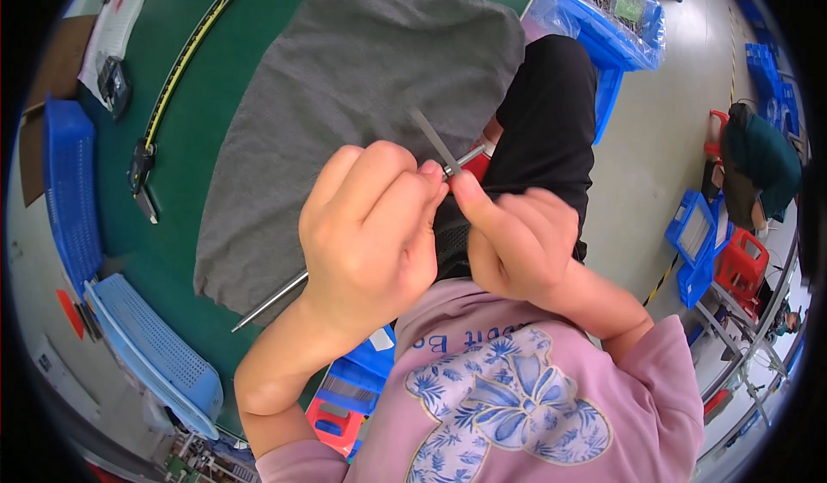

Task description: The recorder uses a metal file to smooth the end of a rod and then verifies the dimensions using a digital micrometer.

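A slender metal rod (274, 300) slants up through my left hand (370, 225), whose fingers are closed around it. Its far end (475, 154) comes out past the fingertips, near my right knee. In my right hand (524, 238), pinched between thumb and bent fingers, is a thin flat grey strip (437, 141) that looks like a file. The strip crosses the rod just beyond my left fingertips, and the two hands nearly meet there. Its upper end is slightly blurred. Under the rod and my left hand, a grey cloth (345, 61) covers part of the green table and hangs toward my lap.
On the green table (185, 225) lie a yellow tape measure (142, 160) and, farther left, a dark caliper-like tool (113, 83). Blue baskets (159, 345) line the left edge. A blue bin (642, 48) with bagged metal parts stands far right. Another person (760, 164) is at the right.
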### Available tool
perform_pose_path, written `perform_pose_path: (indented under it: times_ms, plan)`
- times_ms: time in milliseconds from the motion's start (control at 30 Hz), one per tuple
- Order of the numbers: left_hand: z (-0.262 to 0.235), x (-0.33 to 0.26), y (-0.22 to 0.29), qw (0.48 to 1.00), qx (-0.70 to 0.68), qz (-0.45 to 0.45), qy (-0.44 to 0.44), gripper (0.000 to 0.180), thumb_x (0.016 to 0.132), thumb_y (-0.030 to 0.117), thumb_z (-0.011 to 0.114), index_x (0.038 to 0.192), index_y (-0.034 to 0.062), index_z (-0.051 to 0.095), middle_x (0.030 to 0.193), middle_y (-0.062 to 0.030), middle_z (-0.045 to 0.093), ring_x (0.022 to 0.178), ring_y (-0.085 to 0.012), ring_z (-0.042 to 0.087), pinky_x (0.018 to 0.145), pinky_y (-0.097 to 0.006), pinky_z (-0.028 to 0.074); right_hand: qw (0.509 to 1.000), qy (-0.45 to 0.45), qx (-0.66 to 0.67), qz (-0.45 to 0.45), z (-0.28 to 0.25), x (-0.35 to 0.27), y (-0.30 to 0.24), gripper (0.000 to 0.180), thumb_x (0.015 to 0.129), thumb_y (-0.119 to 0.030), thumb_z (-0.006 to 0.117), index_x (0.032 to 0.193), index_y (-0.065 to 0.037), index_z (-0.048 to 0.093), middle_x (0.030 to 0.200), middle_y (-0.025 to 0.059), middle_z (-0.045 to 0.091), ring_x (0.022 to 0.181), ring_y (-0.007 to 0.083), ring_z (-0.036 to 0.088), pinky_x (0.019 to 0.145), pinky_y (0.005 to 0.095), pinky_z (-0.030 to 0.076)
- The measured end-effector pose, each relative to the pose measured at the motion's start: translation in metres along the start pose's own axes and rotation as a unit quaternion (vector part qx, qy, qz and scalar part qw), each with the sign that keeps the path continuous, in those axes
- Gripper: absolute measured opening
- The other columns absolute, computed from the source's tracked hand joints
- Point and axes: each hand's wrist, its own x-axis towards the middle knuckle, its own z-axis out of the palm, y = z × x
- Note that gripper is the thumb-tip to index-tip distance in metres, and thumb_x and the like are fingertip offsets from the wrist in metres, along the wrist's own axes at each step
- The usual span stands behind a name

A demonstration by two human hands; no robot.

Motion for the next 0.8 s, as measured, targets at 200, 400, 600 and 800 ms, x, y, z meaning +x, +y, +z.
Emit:
perform_pose_path:
  times_ms: [200,400,600,800]
  plan:
    - [0.000,0.002,-0.001,1.000,0.001,0.006,-0.002,0.016,0.066,-0.007,0.070,0.075,0.0015,0.059,0.072,-0.0065,0.052,0.061,-0.0242,0.048,0.052,-0.035,0.039,1.000,0.005,0.011,-0.005,-0.002,-0.021,0.002,0.044,0.061,0.014,0.056,0.104,0.009,0.064,0.052,0.0011,0.036,0.038,0.0144,0.032,0.039,0.0282,0.026]
    - [-0.001,-0.001,-0.001,1.000,0.013,0.010,0.000,0.016,0.067,-0.006,0.070,0.076,0.0018,0.059,0.073,-0.0061,0.053,0.061,-0.0241,0.049,0.052,-0.034,0.040,0.999,0.025,0.036,-0.011,0.008,-0.020,0.004,0.044,0.061,0.015,0.057,0.105,0.009,0.064,0.051,0.0009,0.038,0.037,0.0147,0.032,0.039,0.0277,0.027]
    - [-0.002,0.000,0.001,1.000,0.020,0.007,-0.011,0.016,0.067,-0.006,0.070,0.075,0.0020,0.059,0.073,-0.0061,0.053,0.062,-0.0238,0.049,0.053,-0.034,0.041,0.997,0.051,0.056,-0.021,0.017,-0.011,0.009,0.044,0.063,0.015,0.058,0.106,0.008,0.063,0.051,0.0014,0.039,0.037,0.0151,0.032,0.038,0.0273,0.026]
    - [-0.002,0.000,-0.001,1.000,0.017,0.005,-0.012,0.017,0.066,-0.006,0.071,0.075,0.0020,0.059,0.073,-0.0060,0.053,0.061,-0.0238,0.049,0.053,-0.034,0.040,0.998,0.049,0.040,-0.027,0.018,-0.009,0.011,0.044,0.063,0.015,0.058,0.106,0.008,0.064,0.052,0.0021,0.040,0.038,0.0156,0.035,0.039,0.0274,0.029]
